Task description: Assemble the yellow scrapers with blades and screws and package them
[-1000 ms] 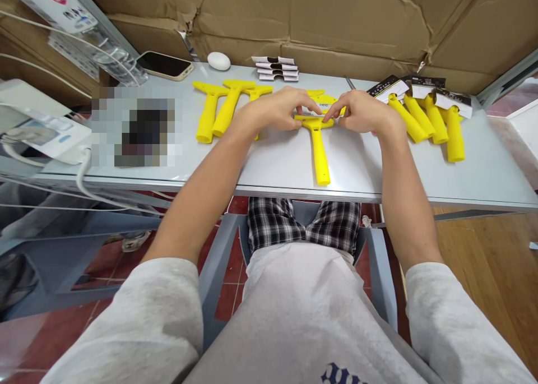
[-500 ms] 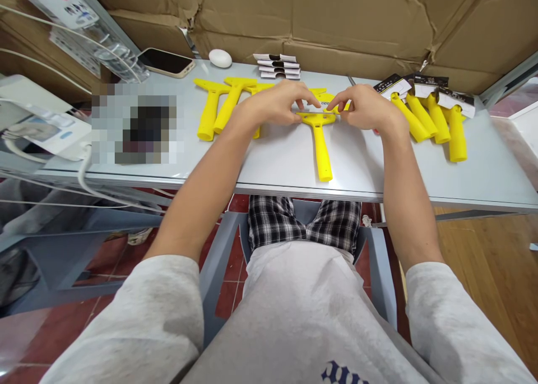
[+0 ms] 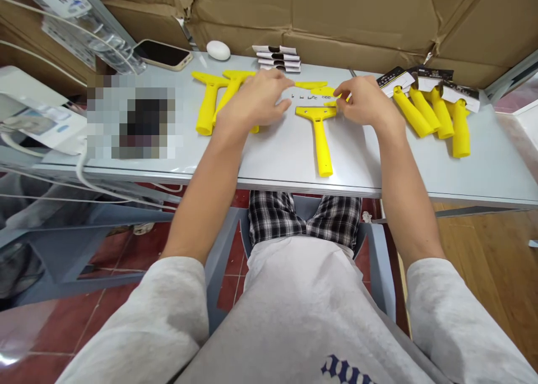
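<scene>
A yellow scraper handle (image 3: 323, 146) lies on the table, its wide head pointing away from me. Just left of that head is my left hand (image 3: 263, 101), thumb and fingers apart and holding nothing. My right hand (image 3: 365, 101) is at the head's right end, thumb and fingertips closed on a small yellow plastic piece (image 3: 330, 103), partly hidden by the fingers. Small dark metal bits (image 3: 312, 98) lie in a row behind the head, near flat yellow pieces (image 3: 311, 85). More yellow handles (image 3: 207, 109) lie left, partly behind my left hand.
Several yellow scrapers with black-and-white cards (image 3: 441, 112) lie at the right. Along the back are folded cards (image 3: 277, 59), a white egg-shaped object (image 3: 218, 50) and a phone (image 3: 163, 55). A bottle (image 3: 109, 42) and cables are at the left; cardboard (image 3: 319, 19) stands behind.
My hands have parted from over the scraper head. The left has moved left and opened; the right has closed on a yellow piece beside the head. The handle stays on the table.
</scene>
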`<state>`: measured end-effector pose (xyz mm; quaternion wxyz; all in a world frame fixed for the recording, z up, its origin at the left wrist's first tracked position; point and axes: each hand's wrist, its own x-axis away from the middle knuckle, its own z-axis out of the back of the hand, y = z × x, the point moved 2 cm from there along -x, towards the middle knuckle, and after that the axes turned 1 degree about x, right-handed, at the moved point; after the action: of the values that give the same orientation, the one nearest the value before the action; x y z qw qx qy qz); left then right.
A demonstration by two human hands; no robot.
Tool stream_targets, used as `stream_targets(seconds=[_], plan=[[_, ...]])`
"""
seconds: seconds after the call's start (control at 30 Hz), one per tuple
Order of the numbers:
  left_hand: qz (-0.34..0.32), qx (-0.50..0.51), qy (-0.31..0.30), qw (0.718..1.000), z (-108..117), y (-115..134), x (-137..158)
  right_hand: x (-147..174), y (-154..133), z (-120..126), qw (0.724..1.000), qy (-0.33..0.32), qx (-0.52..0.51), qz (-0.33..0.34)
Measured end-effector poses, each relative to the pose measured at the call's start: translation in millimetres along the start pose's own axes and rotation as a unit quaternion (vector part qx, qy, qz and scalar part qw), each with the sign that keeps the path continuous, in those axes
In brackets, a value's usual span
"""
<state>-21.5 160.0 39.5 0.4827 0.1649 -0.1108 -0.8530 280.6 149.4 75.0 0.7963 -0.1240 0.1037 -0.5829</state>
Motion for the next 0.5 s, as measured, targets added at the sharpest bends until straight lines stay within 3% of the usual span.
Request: stream_targets(seconds=[0.13,0.3,0.4,0.5], plan=[[0.098,-0.055,-0.041,0.993,1.3,-29.2,-5.7,-6.0,9.8,-3.2,1.000,0.020,-0.005,0.013],[0.086,-0.041,-0.064,0.993,-6.8,-50.3,-10.9,-18.9,20.2,-19.4,0.999,-0.016,0.035,-0.011],[0.111,0.010,-0.069,0.991,-11.7,-49.2,-11.5,-25.5,27.4,-31.0,0.997,-0.047,0.053,-0.035],[0.118,0.050,-0.047,0.991,-9.8,-34.3,-6.3,-33.5,39.0,-40.6,0.998,-0.034,0.044,-0.019]])
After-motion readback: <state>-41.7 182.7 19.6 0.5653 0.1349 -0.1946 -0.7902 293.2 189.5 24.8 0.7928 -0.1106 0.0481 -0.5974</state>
